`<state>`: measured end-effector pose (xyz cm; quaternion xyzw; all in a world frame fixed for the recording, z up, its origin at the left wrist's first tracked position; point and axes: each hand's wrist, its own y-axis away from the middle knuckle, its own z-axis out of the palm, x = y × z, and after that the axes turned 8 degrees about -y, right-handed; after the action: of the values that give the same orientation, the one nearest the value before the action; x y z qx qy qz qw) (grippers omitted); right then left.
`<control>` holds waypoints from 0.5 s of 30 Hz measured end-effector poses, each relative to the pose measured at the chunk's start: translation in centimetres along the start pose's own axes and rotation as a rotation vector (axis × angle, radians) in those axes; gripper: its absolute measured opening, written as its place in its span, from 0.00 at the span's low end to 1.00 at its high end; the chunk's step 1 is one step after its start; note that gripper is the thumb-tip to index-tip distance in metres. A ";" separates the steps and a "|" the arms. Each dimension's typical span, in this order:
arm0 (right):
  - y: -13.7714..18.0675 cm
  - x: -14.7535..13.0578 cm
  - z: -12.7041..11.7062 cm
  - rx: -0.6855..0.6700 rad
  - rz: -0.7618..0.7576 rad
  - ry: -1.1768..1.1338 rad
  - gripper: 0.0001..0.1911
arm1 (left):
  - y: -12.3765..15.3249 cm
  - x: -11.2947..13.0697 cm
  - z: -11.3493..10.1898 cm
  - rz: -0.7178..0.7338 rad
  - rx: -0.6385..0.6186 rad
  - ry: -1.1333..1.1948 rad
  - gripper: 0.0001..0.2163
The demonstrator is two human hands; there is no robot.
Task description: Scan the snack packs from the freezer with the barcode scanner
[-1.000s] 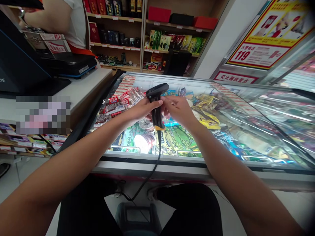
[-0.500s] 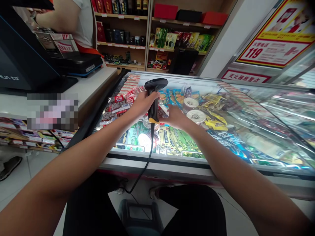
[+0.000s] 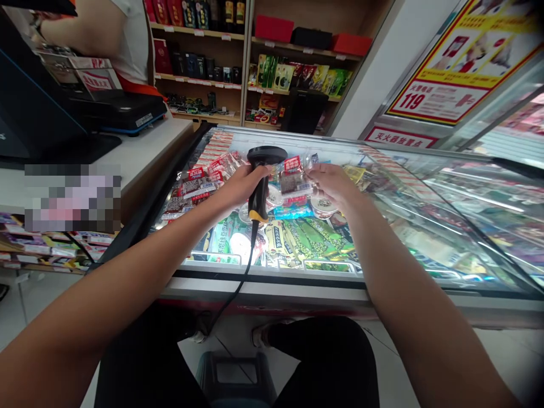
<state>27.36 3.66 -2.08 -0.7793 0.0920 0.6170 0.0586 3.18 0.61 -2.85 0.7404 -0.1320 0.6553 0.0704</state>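
Observation:
My left hand [image 3: 250, 180] is closed round a black barcode scanner [image 3: 259, 195] with a yellow-tipped handle, held upright over the glass of a chest freezer [image 3: 293, 279]. From the handle's end a black cable [image 3: 249, 266] hangs down. Just right of the scanner, my right hand [image 3: 334, 182] pinches the right edge of a clear packet [image 3: 294, 180] with a red label and dark contents. The packet's face with a white barcode label is turned up towards me. Below the packet, round tubs [image 3: 323, 205] and green bags [image 3: 317, 238] show through the glass.
Similar red-labelled packets [image 3: 196, 184] lie at the freezer's left. A counter [image 3: 165, 139] with a scale [image 3: 140, 116] and a dark monitor [image 3: 34, 107] stands on the left, a person's arm [image 3: 100, 28] behind it. Below me is a grey stool [image 3: 236, 377].
My right hand has moved right and up, away from the scanner's lower end, and the packet now shows beside the scanner. The scanner has shifted slightly left and down in view.

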 end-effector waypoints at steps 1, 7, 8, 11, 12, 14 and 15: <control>-0.1 -0.1 0.1 0.044 -0.038 -0.030 0.05 | 0.2 0.1 0.1 -0.006 -0.034 -0.015 0.16; -0.6 0.2 0.5 0.099 -0.167 -0.138 0.08 | 1.5 0.8 0.8 0.032 -0.215 -0.039 0.19; -0.6 0.2 0.5 0.101 -0.175 -0.136 0.07 | 1.7 0.9 0.9 0.027 -0.222 -0.054 0.20; -0.5 0.3 0.5 0.123 -0.200 -0.141 0.06 | 2.0 1.1 0.8 0.022 -0.227 -0.102 0.22; -0.4 0.2 0.5 0.131 -0.205 -0.145 0.06 | 2.0 1.1 0.8 0.027 -0.227 -0.116 0.23; -0.2 0.1 0.6 0.134 -0.204 -0.154 0.06 | 2.0 1.0 0.7 0.044 -0.232 -0.134 0.24; -0.1 0.0 0.7 0.132 -0.200 -0.156 0.06 | 2.0 0.9 0.6 0.055 -0.235 -0.139 0.24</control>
<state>26.76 3.92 -2.24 -0.7288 0.0495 0.6594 0.1778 3.32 -1.54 -2.18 0.7669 -0.2326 0.5840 0.1295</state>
